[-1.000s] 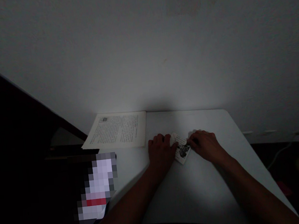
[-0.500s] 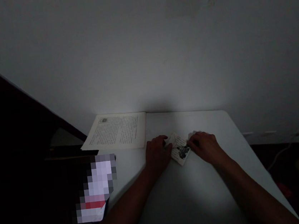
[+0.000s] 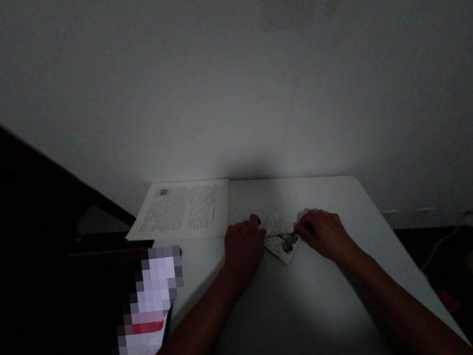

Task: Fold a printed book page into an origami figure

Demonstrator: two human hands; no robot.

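Right grip (image 3: 322, 234) pinches the paper (image 3: 282, 239), left grip (image 3: 244, 244) touches it, closure unclear; uneven pressure could skew it toward the surface's (image 3: 294, 307) near edge.

honestly can't make out a single word here. the printed sheet (image 3: 180, 209) is packed with lines of type, way too small to read, plus a qr-looking square (image 3: 163, 192) near its top left corner. the folded paper (image 3: 283, 240) has rows of small print too, same deal. the lit screen (image 3: 158, 283) is pixelated, so nothing's legible there, red bar (image 3: 147, 327) included.
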